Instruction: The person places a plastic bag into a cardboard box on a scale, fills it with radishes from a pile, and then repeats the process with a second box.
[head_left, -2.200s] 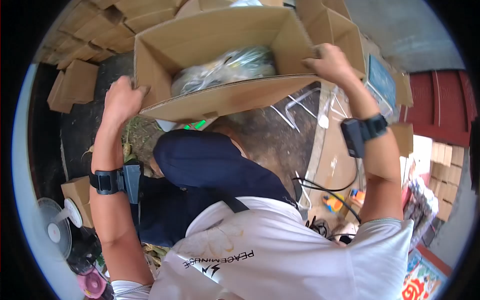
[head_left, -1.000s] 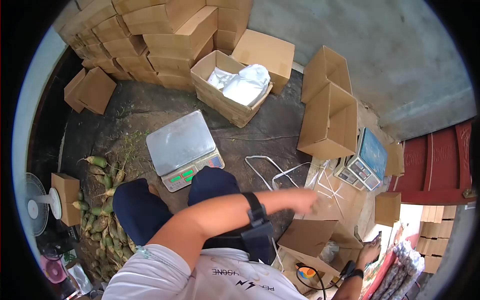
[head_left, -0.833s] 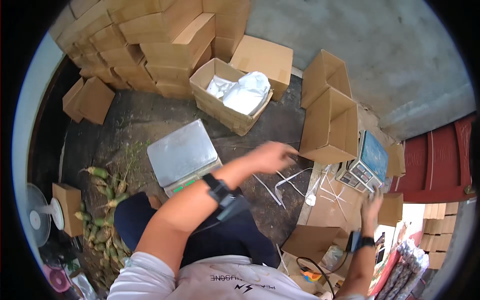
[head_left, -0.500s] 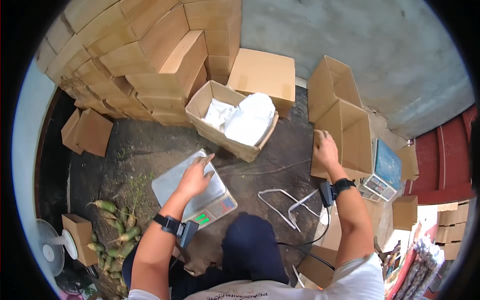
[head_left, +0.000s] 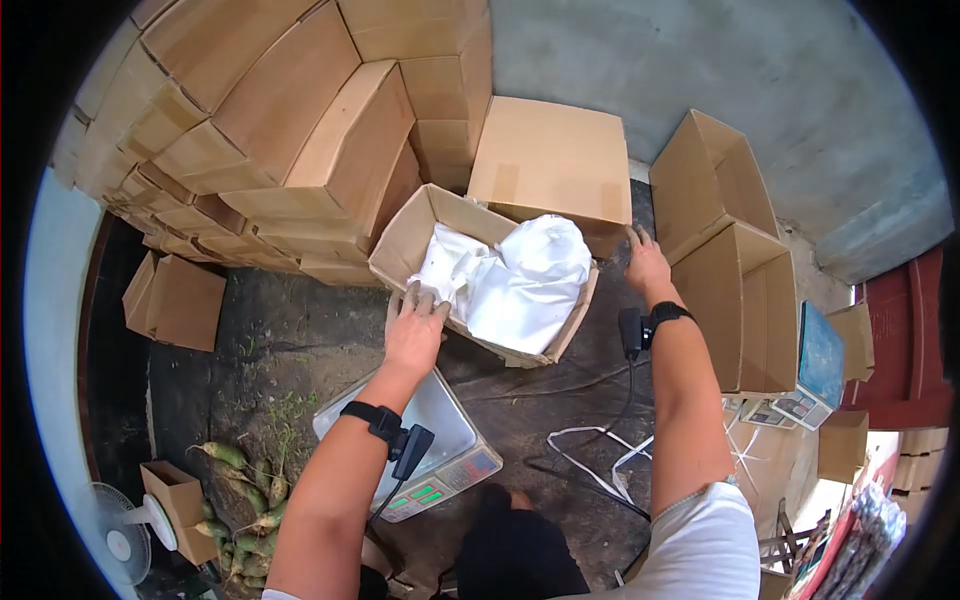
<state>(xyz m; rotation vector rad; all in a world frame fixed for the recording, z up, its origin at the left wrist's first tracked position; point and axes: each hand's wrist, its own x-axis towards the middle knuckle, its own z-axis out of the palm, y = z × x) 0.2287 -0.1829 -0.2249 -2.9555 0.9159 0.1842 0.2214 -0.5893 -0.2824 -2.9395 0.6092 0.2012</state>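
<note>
My left hand (head_left: 415,332) is at the near left rim of an open cardboard box (head_left: 402,235), fingers spread at its edge. White plastic bags (head_left: 535,285) fill much of that box. My right hand (head_left: 649,265) is held out to the right of the box, fingers apart, with nothing seen in it. Below my left forearm lies a digital scale (head_left: 455,478) with a metal plate and green-lit display. Both wrists carry black straps with small devices and cables.
Stacked cartons (head_left: 285,100) rise at the left, and a closed carton (head_left: 550,150) stands behind the box. Two open cartons (head_left: 735,305) line the right. A second scale (head_left: 820,360), a white strap loop (head_left: 600,432), long green-topped roots (head_left: 245,490) and a fan (head_left: 120,535) are around me.
Both hands have moved forward: the left from above the scale to the box's rim, the right from the open carton at right toward the box with bags. The view has shifted too.
</note>
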